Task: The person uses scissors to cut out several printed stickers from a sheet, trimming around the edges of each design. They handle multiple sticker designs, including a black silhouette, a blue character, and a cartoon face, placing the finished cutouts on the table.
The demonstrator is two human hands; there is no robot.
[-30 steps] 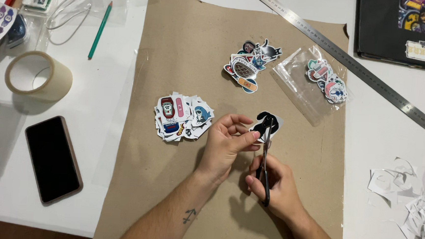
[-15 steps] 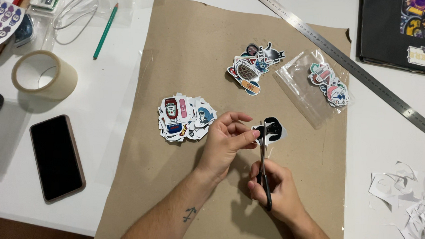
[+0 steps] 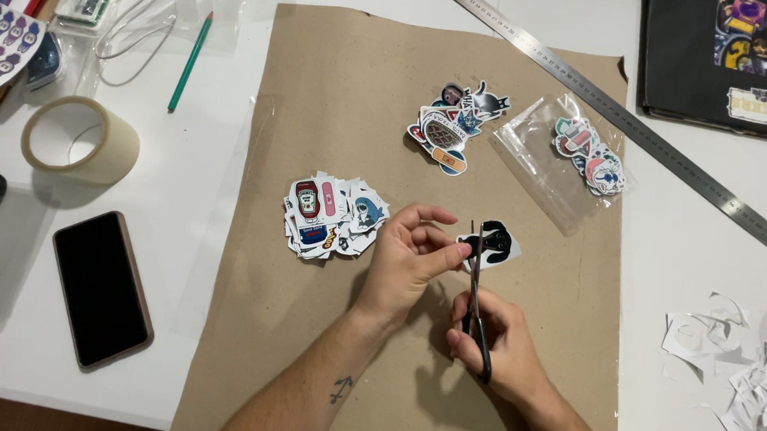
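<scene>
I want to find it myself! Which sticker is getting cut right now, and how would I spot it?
Look at the big brown kraft paper sheet in the middle of the white table. Near its lower middle, the left hand pinches a small black-and-white sticker while the right hand works black-handled scissors against it. Unlike the colourful sticker pile to its left, it is mostly black and is the only one held.

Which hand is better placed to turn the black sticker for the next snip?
Left. The left hand already pinches the black sticker at its edge, while the right hand is full with the scissors.
</scene>
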